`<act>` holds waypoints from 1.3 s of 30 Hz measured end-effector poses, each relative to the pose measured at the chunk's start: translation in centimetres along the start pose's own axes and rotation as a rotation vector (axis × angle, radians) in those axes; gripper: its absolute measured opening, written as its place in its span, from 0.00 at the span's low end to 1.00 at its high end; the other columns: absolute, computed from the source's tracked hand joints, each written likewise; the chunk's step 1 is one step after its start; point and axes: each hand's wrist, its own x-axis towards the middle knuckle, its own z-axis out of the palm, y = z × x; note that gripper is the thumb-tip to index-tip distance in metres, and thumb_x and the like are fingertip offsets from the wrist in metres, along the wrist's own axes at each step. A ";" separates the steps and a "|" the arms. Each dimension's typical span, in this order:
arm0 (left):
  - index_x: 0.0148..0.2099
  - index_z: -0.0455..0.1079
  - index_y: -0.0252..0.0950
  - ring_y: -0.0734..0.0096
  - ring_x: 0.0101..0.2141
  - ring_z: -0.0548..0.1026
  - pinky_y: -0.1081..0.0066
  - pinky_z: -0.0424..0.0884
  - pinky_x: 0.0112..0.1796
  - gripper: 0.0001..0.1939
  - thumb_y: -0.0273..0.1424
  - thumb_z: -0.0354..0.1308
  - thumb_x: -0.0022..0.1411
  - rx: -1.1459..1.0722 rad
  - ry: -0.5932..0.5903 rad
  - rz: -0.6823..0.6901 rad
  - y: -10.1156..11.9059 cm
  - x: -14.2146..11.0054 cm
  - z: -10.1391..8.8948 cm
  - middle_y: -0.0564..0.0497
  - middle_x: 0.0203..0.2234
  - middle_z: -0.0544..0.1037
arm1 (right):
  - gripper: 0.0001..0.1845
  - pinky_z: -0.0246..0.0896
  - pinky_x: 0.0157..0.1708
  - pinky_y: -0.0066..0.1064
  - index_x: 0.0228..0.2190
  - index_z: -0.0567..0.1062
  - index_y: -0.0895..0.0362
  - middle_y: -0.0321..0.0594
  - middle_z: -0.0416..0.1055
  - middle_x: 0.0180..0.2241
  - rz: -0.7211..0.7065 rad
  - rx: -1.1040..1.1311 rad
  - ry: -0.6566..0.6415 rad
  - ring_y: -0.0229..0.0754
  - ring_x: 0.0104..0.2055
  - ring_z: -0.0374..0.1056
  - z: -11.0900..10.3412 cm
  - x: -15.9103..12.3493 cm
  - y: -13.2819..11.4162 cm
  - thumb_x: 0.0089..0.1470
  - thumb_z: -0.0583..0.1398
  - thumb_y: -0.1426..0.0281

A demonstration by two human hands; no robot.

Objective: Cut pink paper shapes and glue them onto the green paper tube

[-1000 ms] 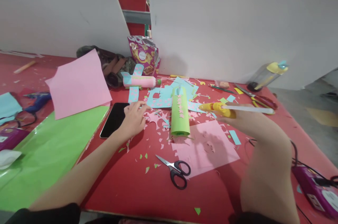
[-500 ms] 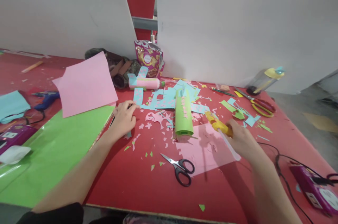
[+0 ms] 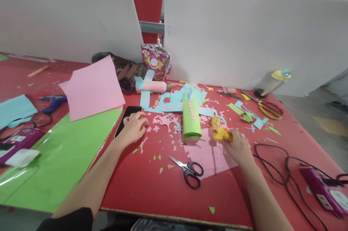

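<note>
My right hand (image 3: 239, 147) is wrapped round the handle of a yellow hot glue gun (image 3: 220, 133), which is over a pink sheet of paper (image 3: 201, 155) right of centre. My left hand (image 3: 134, 126) rests partly over a black phone (image 3: 129, 113), fingers bent and slightly apart, with nothing seen in them. Between the hands lies a plane-like model: a green paper-wrapped tube (image 3: 191, 122) with pink star cutouts along its top and light-blue paper wings (image 3: 208, 111) at the sides. Closer to me, black-handled scissors (image 3: 190, 171) lie on the red table.
Behind stand a pink bottle model (image 3: 152, 86) and a snack bag (image 3: 156, 60). Paper scraps (image 3: 164, 119) litter the middle. Large shears (image 3: 268, 109), a clear bottle (image 3: 272, 84), a black cable (image 3: 286, 165) and a purple box (image 3: 323, 191) are at right; a blue glue gun (image 3: 54, 104) is left.
My right hand has shifted slightly left and lower with the glue gun, which is turned differently. My left hand has moved right and down, uncovering the phone. The view has shifted a little.
</note>
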 end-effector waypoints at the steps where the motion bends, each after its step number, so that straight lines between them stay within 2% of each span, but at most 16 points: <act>1: 0.31 0.68 0.38 0.59 0.44 0.64 0.58 0.58 0.39 0.12 0.22 0.44 0.51 -0.002 0.012 -0.012 -0.2 0.0 0.0 0.46 0.44 0.67 | 0.04 0.52 0.27 0.34 0.28 0.62 0.56 0.44 0.68 0.26 0.002 -0.002 0.004 0.48 0.28 0.64 0.1 -0.1 0.1 0.45 0.51 0.72; 6: 0.32 0.68 0.38 0.59 0.44 0.65 0.56 0.57 0.41 0.14 0.20 0.43 0.51 -0.007 0.076 -0.059 -0.5 0.0 -0.1 0.46 0.42 0.68 | 0.06 0.53 0.30 0.36 0.29 0.62 0.56 0.45 0.68 0.28 0.032 -0.010 0.043 0.50 0.31 0.64 0.4 -0.3 0.7 0.44 0.51 0.73; 13: 0.31 0.68 0.36 0.58 0.44 0.65 0.56 0.57 0.41 0.12 0.22 0.44 0.53 0.005 0.083 -0.010 0.7 -0.3 0.6 0.44 0.42 0.69 | 0.10 0.53 0.33 0.39 0.31 0.62 0.57 0.47 0.67 0.30 0.149 -0.034 0.158 0.51 0.35 0.62 -0.2 -0.2 2.7 0.42 0.50 0.75; 18: 0.36 0.67 0.36 0.56 0.46 0.63 0.53 0.54 0.43 0.12 0.25 0.43 0.56 0.024 0.088 0.034 1.4 -0.4 1.3 0.42 0.44 0.67 | 0.09 0.51 0.34 0.41 0.28 0.64 0.56 0.44 0.66 0.27 0.173 -0.073 0.138 0.51 0.33 0.60 -0.6 -0.4 3.6 0.39 0.51 0.76; 22: 0.40 0.67 0.36 0.55 0.47 0.62 0.52 0.53 0.45 0.12 0.27 0.44 0.56 0.029 0.080 0.072 2.1 -0.6 2.0 0.40 0.45 0.67 | 0.12 0.50 0.35 0.41 0.30 0.66 0.57 0.46 0.66 0.28 0.171 -0.090 0.117 0.52 0.34 0.59 -0.5 -0.6 3.7 0.38 0.52 0.77; 28: 0.41 0.67 0.36 0.56 0.46 0.64 0.53 0.54 0.44 0.13 0.27 0.43 0.57 0.036 0.066 0.105 3.1 -0.8 2.7 0.40 0.45 0.67 | 0.13 0.53 0.34 0.41 0.30 0.68 0.59 0.47 0.66 0.27 0.156 -0.067 0.100 0.51 0.32 0.59 0.0 -0.6 4.1 0.37 0.51 0.77; 33: 0.40 0.66 0.34 0.56 0.45 0.65 0.55 0.55 0.43 0.13 0.28 0.42 0.58 0.067 0.079 0.020 2.8 -0.2 2.2 0.40 0.44 0.69 | 0.09 0.55 0.34 0.42 0.27 0.67 0.58 0.47 0.66 0.27 0.133 -0.007 0.152 0.52 0.33 0.60 0.0 -0.5 3.8 0.39 0.51 0.76; 39: 0.40 0.66 0.35 0.58 0.41 0.68 0.57 0.56 0.40 0.13 0.26 0.41 0.58 0.110 0.067 -0.092 0.9 1.8 1.2 0.41 0.42 0.71 | 0.05 0.58 0.34 0.39 0.25 0.64 0.55 0.44 0.66 0.28 0.025 0.136 0.191 0.49 0.33 0.63 -0.2 -0.4 1.6 0.43 0.50 0.76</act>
